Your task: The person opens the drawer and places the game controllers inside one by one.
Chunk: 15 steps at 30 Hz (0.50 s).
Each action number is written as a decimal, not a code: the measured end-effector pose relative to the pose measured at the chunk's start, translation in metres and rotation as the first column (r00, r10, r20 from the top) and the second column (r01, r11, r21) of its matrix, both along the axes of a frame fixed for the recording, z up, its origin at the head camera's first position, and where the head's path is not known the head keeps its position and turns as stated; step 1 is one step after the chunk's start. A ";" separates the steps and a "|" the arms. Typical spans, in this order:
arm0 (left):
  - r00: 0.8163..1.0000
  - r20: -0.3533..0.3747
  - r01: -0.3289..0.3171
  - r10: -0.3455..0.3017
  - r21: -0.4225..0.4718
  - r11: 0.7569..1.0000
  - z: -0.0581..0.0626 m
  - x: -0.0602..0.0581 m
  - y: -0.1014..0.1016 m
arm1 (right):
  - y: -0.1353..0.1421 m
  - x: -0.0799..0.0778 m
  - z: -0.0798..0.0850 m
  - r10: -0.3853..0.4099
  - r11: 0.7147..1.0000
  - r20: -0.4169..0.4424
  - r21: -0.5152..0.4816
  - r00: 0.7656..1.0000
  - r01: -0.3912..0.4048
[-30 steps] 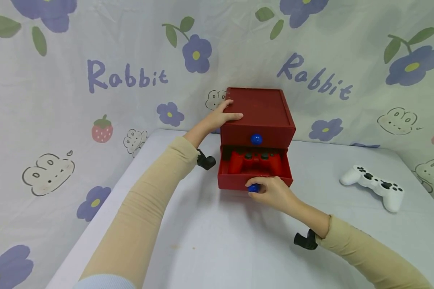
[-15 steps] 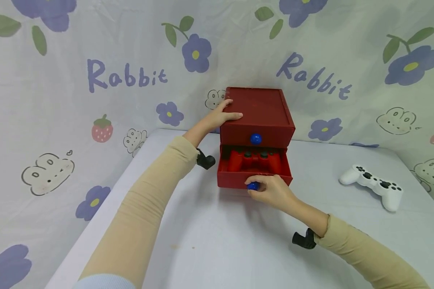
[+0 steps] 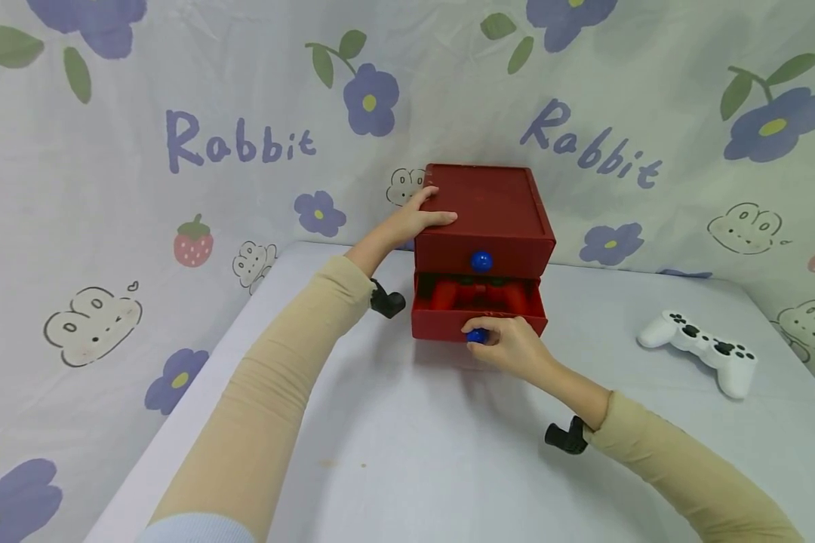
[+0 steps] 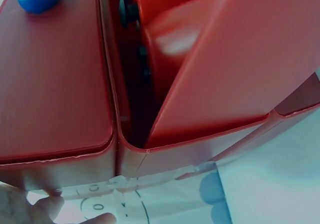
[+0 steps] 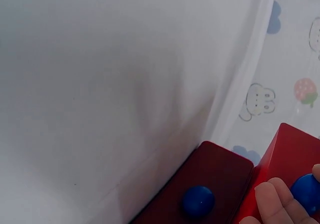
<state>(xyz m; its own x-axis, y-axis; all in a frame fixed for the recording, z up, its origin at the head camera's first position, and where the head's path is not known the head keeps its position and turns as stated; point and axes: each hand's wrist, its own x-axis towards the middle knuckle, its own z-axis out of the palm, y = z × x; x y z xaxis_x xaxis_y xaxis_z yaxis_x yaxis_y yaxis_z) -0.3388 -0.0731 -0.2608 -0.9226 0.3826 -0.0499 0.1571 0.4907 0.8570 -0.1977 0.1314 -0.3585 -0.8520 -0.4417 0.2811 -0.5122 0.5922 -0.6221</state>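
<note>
A red drawer box [image 3: 485,200] stands against the patterned cloth. Its drawer [image 3: 435,324] below the top one is partly pulled out, and a red game controller [image 3: 448,294] lies inside, partly hidden. My right hand [image 3: 516,348] pinches this drawer's blue knob [image 3: 475,336] between thumb and fingers. On the left edge of the box top rests my left hand [image 3: 414,220], its thumb and a finger extended over the surface. The left wrist view shows part of the left hand [image 4: 35,209] beside the box. In the right wrist view, fingers [image 5: 272,201] surround the blue knob [image 5: 306,191].
A white game controller [image 3: 699,347] lies on the white table [image 3: 407,467] to the right. The top drawer, with its own blue knob [image 3: 481,261], is closed. Another closed dark red drawer [image 5: 220,169] with a blue knob [image 5: 198,201] shows in the right wrist view.
The drawer has slid inward toward the box with my right hand on its knob, covering more of the red controller. My left hand stays in place on the box.
</note>
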 end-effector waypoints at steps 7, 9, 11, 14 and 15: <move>1.000 -0.006 0.002 -0.002 -0.008 1.000 -0.001 0.000 0.000 | -0.002 -0.011 -0.002 -0.032 0.999 -0.003 -0.005 0.999 0.032; 1.000 -0.007 0.001 -0.001 -0.007 1.000 -0.001 0.000 0.000 | -0.002 -0.014 -0.002 -0.044 0.999 0.015 -0.009 0.999 0.045; 1.000 -0.011 -0.001 0.000 -0.012 1.000 -0.001 0.000 0.000 | -0.003 -0.016 -0.002 -0.054 0.998 0.026 -0.014 0.998 0.055; 1.000 -0.007 -0.003 0.003 -0.018 1.000 -0.001 -0.001 0.000 | -0.003 -0.021 -0.002 -0.068 0.997 0.034 -0.018 0.997 0.069; 1.000 -0.005 -0.004 0.004 -0.019 1.000 -0.002 -0.001 0.000 | -0.004 -0.023 -0.003 -0.071 0.997 0.033 -0.019 0.997 0.072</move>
<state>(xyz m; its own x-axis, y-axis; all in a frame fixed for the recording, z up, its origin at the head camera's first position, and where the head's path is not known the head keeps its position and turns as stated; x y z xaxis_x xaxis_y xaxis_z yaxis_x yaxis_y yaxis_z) -0.3397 -0.0733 -0.2623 -0.9244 0.3778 -0.0527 0.1591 0.5074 0.8469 -0.2205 0.1277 -0.3612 -0.8901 -0.3738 0.2606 -0.4481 0.6139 -0.6498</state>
